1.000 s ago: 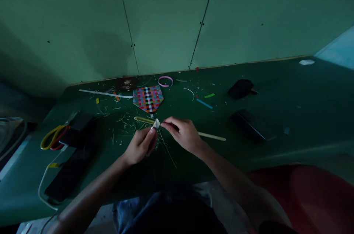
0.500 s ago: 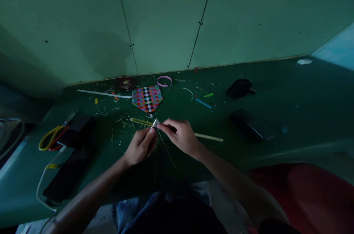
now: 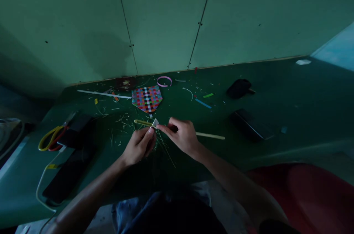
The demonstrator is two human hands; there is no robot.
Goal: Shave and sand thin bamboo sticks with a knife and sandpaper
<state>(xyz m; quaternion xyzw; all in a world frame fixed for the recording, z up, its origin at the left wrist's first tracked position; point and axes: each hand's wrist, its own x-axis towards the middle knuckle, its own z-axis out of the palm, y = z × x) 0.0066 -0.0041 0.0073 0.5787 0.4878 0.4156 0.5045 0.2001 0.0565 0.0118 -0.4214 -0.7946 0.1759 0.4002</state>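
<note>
A pale thin stick (image 3: 211,136), like a bamboo strip, runs crosswise through both hands, its yellowish end sticking out at the left. My left hand (image 3: 140,144) is closed, with the thumb pressed on a small silvery triangular piece (image 3: 155,123) like a blade tip, set against the stick. My right hand (image 3: 181,135) is closed round the stick just to the right, its index finger close to the silvery piece. Its palm hides the middle of the stick. Beyond the hands lies a woven multicoloured checked piece (image 3: 147,99) with a pointed lower edge.
Thin shavings and coloured strip scraps litter the green table (image 3: 276,93). At left are yellow-and-red-handled scissors (image 3: 52,140), a dark box and a cable (image 3: 40,182). A pink curled strip (image 3: 164,81), a black pouch (image 3: 239,88) and a dark phone-like object (image 3: 250,125) lie farther off.
The stick has slid slightly to the right, along with my right hand. My left hand has shifted a little left. The silvery piece has stayed nearly in place.
</note>
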